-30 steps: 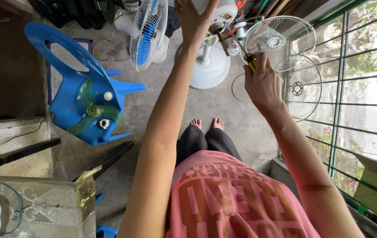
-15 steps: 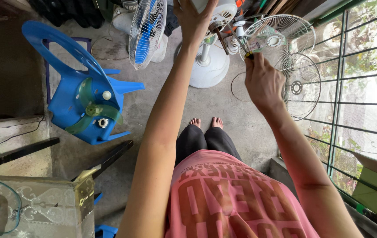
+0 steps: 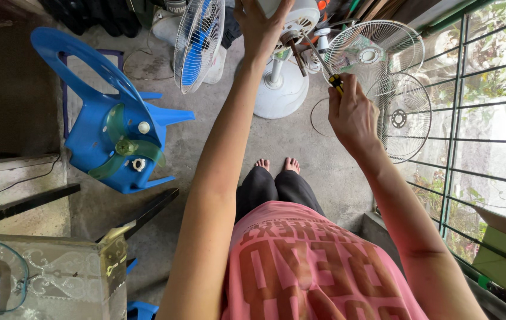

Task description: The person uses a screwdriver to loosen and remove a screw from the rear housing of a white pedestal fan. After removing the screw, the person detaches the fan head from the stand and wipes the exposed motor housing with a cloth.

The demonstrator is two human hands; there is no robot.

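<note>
My left hand point(image 3: 262, 26) grips the white motor housing point(image 3: 297, 16) of a stand fan at the top of the view. Its bare motor shaft point(image 3: 293, 50) sticks out toward me. My right hand point(image 3: 352, 112) is closed around the yellow and black handle of a screwdriver point(image 3: 324, 66). The screwdriver's thin shaft points up and left, with its tip at the motor housing. The fan's white round base point(image 3: 279, 89) stands on the concrete floor below.
A blue plastic chair point(image 3: 96, 127) at left carries a green fan blade point(image 3: 124, 149) and small caps. A second fan with a blue blade point(image 3: 198, 41) stands behind. Loose wire fan guards point(image 3: 401, 115) lean by the window grille point(image 3: 466, 118) at right. A patterned table point(image 3: 57, 272) is at lower left.
My right hand has shifted slightly with the screwdriver at the motor. My left hand keeps its hold on the housing.
</note>
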